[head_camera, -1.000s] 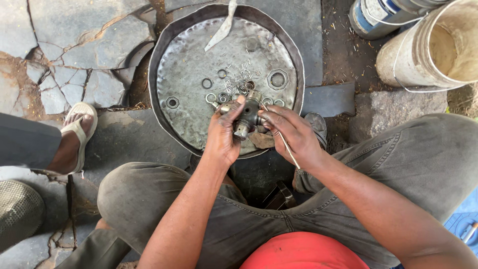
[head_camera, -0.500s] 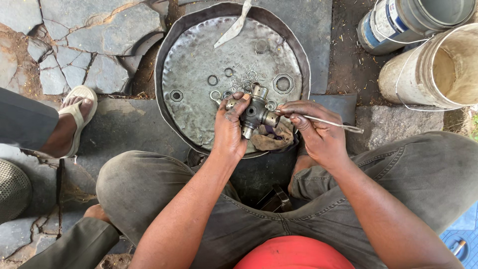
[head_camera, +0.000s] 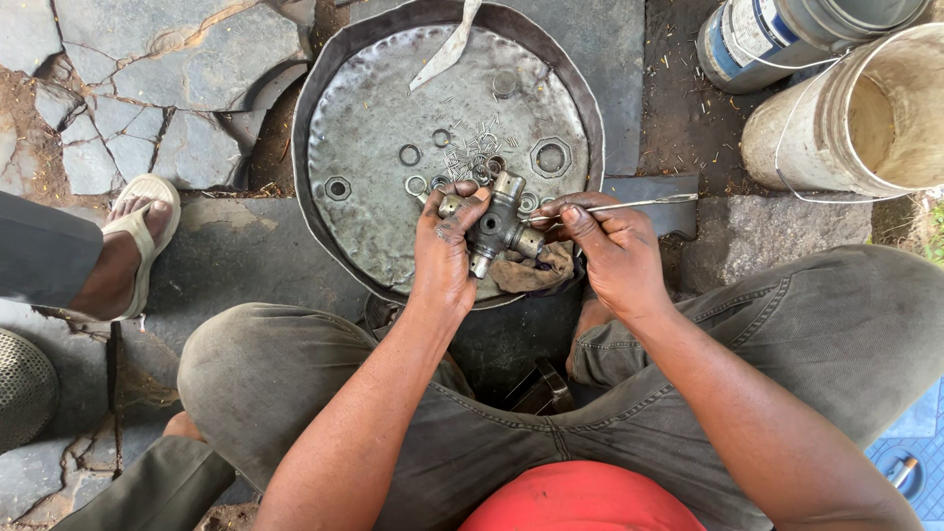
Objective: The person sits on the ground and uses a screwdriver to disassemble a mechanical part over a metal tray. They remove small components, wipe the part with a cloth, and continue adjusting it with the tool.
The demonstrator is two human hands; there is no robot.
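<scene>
My left hand (head_camera: pixel 445 251) grips a grey metal cross-shaped joint (head_camera: pixel 498 224) over the near rim of a round metal pan (head_camera: pixel 374 187). My right hand (head_camera: pixel 608 254) holds a thin metal tool (head_camera: pixel 639 205) whose long end sticks out to the right, its tip meeting the cross joint. A brown rag (head_camera: pixel 536 272) lies under the joint on the pan's edge. Several rings, nuts and small needle rollers (head_camera: pixel 472 152) are scattered in the pan.
A flat metal blade (head_camera: pixel 447 49) leans into the pan's far side. A white bucket (head_camera: pixel 865 108) and a blue-and-white can (head_camera: pixel 777 34) stand at upper right. Another person's sandalled foot (head_camera: pixel 133 241) rests at left on cracked stone paving. My knees flank the pan.
The thin tool has swung from pointing down toward me to lying level, pointing right. Both hands stay on the cross joint over the pan's near edge.
</scene>
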